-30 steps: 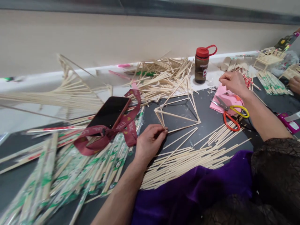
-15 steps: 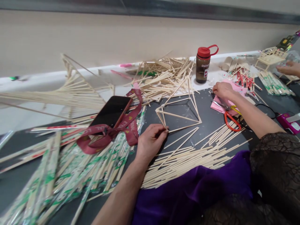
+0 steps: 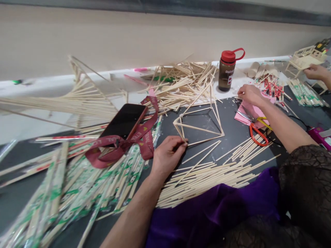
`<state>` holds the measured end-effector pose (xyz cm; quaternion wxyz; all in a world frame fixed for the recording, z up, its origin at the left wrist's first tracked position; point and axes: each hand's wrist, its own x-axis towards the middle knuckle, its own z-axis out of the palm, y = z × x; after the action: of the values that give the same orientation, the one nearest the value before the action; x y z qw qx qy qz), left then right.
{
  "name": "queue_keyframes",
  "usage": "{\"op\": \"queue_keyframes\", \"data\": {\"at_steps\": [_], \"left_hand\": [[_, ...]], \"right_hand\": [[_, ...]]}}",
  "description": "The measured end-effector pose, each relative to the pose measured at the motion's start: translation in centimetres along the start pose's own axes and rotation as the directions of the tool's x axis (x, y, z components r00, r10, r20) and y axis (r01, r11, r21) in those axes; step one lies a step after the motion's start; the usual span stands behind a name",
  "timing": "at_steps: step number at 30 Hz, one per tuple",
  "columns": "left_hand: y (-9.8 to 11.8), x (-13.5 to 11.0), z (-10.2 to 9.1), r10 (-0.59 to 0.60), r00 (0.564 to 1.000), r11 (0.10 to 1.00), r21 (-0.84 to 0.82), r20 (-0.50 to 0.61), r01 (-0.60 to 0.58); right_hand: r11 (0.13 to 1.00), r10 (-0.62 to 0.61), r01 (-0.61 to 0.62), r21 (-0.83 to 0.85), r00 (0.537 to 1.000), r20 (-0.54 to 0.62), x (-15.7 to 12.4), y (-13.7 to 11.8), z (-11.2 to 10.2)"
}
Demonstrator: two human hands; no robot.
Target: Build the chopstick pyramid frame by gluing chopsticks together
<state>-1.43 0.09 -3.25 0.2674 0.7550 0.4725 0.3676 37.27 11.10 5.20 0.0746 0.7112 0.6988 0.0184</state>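
My left hand [image 3: 169,155] pinches the near corner of a wooden stick frame [image 3: 200,130], an open structure of joined thin sticks standing on the dark table. Over on the right, my right hand [image 3: 250,93] is closed at the far edge of some pink paper [image 3: 256,112]; its fingertips point down and what they hold, if anything, is hidden. Below that wrist lie scissors [image 3: 258,136] with red-orange handles. Loose sticks [image 3: 207,175] are spread between my arms.
A brown bottle [image 3: 227,74] with a red lid stands behind. Wrapped chopsticks [image 3: 103,193] and a phone [image 3: 124,120] with a maroon lanyard [image 3: 103,151] cover the left side. Another person's hand [image 3: 317,73] is at a small stick-built model [image 3: 305,62] at far right.
My left hand keeps its pinch on the frame. My right hand stays near the pink paper with little movement. The other person's hand has moved to the small model. The view shifts slightly.
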Motion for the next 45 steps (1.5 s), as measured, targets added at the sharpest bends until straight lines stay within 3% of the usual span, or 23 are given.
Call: {"op": "queue_keyframes", "data": {"at_steps": [4, 9, 16, 21, 27, 33, 37, 42, 45], "left_hand": [[0.0, 0.0, 0.0, -0.006, 1.000, 1.000, 0.001, -0.003, 0.006], [0.1, -0.1, 0.0, -0.006, 1.000, 1.000, 0.007, -0.003, 0.006], [0.2, 0.0, 0.0, -0.006, 1.000, 1.000, -0.009, 0.010, 0.006], [0.3, 0.1, -0.1, -0.034, 0.999, 0.999, 0.006, 0.031, 0.034], [0.4, 0.1, -0.1, -0.037, 0.999, 0.999, -0.004, 0.024, 0.037], [0.4, 0.1, -0.1, -0.035, 0.999, 0.999, -0.002, 0.028, 0.035], [0.3, 0.1, -0.1, -0.026, 1.000, 1.000, -0.007, 0.017, 0.026], [0.3, 0.1, -0.1, -0.028, 0.999, 1.000, -0.013, 0.020, 0.028], [0.2, 0.1, -0.1, -0.031, 0.999, 0.999, -0.008, 0.026, 0.031]], "right_hand": [[1.000, 0.003, -0.004, -0.021, 0.999, -0.047, 2.3, -0.2, -0.7], [0.995, -0.042, 0.044, -0.093, 0.999, 0.024, 4.6, 0.1, 0.0], [0.982, 0.002, 0.016, -0.188, 0.995, 0.095, 5.2, 2.5, -0.2], [0.961, 0.043, -0.022, -0.275, 0.997, 0.070, 5.4, 3.0, 0.9], [0.983, 0.007, -0.002, -0.183, 1.000, 0.023, 5.1, 2.2, 2.6], [0.992, 0.054, -0.055, -0.118, 0.998, -0.011, 4.5, 2.7, 1.3], [0.986, 0.145, -0.139, 0.090, 0.987, -0.063, 4.4, 3.4, 0.0], [0.938, 0.119, -0.079, 0.337, 0.988, -0.102, 4.5, 3.8, -0.2], [0.934, 0.142, -0.103, 0.342, 0.986, -0.092, 4.4, 3.7, 0.1]]}}
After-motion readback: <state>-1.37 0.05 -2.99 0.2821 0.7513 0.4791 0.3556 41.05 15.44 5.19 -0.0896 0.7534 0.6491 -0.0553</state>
